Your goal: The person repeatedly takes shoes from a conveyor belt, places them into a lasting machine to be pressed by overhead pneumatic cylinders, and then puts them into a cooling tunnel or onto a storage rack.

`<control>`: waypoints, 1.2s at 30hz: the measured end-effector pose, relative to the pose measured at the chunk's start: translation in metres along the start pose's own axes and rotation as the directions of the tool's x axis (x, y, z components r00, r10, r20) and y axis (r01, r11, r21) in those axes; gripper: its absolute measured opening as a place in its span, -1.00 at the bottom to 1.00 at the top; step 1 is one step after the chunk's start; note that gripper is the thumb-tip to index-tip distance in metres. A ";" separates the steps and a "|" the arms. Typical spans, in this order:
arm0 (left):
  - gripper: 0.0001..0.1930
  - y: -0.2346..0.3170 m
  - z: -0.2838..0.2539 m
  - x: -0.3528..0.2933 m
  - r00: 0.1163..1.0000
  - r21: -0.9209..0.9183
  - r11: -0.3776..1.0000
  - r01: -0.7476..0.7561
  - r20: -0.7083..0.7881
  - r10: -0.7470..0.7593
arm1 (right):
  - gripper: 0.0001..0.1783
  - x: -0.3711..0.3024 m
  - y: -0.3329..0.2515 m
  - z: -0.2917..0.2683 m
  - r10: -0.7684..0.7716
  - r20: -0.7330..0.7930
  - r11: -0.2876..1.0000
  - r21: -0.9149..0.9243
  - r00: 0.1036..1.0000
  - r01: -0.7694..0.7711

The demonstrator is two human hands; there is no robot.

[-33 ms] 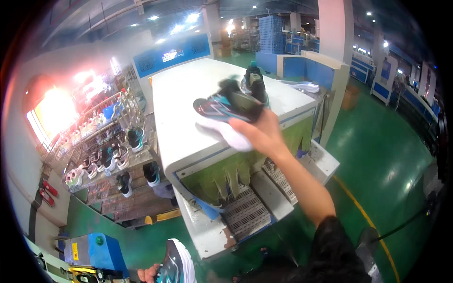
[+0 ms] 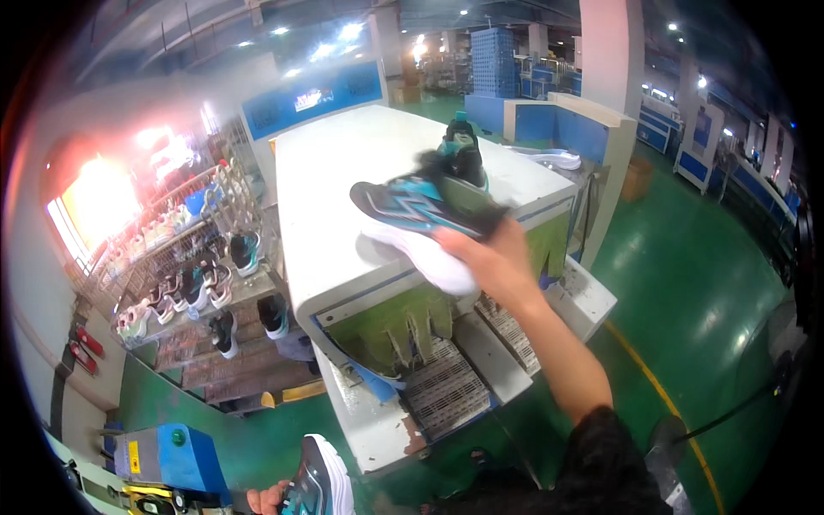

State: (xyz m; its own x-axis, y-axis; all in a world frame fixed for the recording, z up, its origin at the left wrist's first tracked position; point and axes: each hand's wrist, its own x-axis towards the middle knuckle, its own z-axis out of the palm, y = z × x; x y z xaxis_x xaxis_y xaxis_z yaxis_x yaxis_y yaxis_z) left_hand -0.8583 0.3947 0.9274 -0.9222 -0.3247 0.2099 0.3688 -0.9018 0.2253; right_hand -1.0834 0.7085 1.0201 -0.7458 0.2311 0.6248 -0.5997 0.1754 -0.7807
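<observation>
My right hand (image 2: 498, 262) grips a sneaker (image 2: 416, 210) by its heel end, above the near part of the white machine top (image 2: 330, 180). The sneaker has a black and teal upper and a thick white sole. It is tilted, with the toe pointing left, and slightly blurred. Low in the picture, my left hand (image 2: 271, 498) holds a second sneaker (image 2: 319, 482), dark and teal with a white sole, cut off by the lower edge. Just beyond the right hand's sneaker, a dark sneaker (image 2: 462, 154) stands on the machine top.
A green torn curtain (image 2: 390, 330) hangs over the machine's opening, above a slatted conveyor (image 2: 442, 390). To the left, a rack (image 2: 215, 365) carries several sneakers. White soles (image 2: 549, 158) lie beyond the machine's right side. A blue machine (image 2: 193, 463) stands at the lower left.
My right hand has come slightly nearer and to the right with the sneaker. The left hand and its sneaker have hardly moved.
</observation>
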 end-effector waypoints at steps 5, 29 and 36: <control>-0.77 -0.019 0.010 0.014 0.969 0.286 0.930 0.230 0.018 -0.245 | -0.46 -0.120 0.027 -0.127 0.551 -0.141 0.671 0.661 0.822 -0.336; -0.62 -0.248 -0.002 0.086 0.964 1.000 -0.008 -0.004 0.002 -0.265 | -0.87 -0.198 0.060 -0.082 0.031 0.167 0.955 0.287 0.986 -0.078; -0.81 -0.108 -0.008 -0.141 0.964 0.946 0.278 0.168 -0.216 0.153 | -0.88 -0.255 -0.042 0.003 -0.326 0.842 0.799 0.489 0.430 -0.350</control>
State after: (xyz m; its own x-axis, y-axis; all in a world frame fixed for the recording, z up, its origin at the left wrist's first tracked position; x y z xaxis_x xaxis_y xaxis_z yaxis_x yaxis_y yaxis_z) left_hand -0.7694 0.5354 0.8660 -0.8579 -0.5129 0.0310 0.0572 -0.0354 0.9977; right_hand -0.8690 0.6390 0.8938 -0.3689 -0.7636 0.5300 -0.3604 -0.4081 -0.8388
